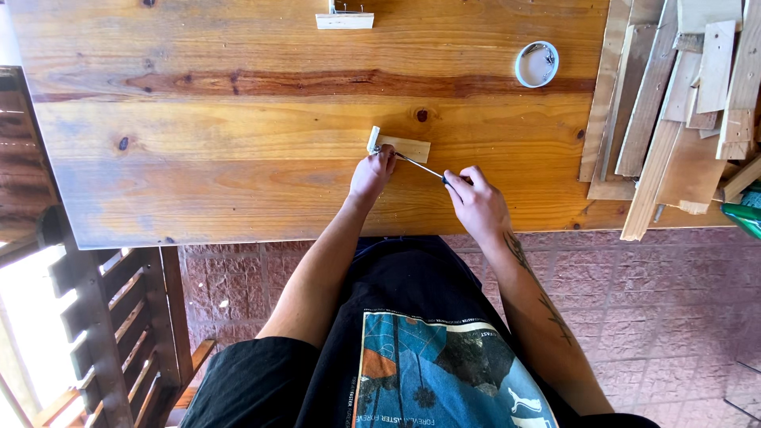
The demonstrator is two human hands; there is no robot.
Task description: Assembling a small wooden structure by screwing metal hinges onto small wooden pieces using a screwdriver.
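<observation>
While the left hand [371,173] presses its fingers down on a small wood block [403,148] near the front of the tabletop [238,158], the right hand [476,204] pinches the handle of a thin screwdriver [420,166], whose tip meets the block. I judge the work on the block is in progress; if a screw is in, I cannot tell. A second block [344,20] lies at the far edge, a round tin [537,64] to the right. Wood strips [674,111] crowd the right side; the left side offers room.
</observation>
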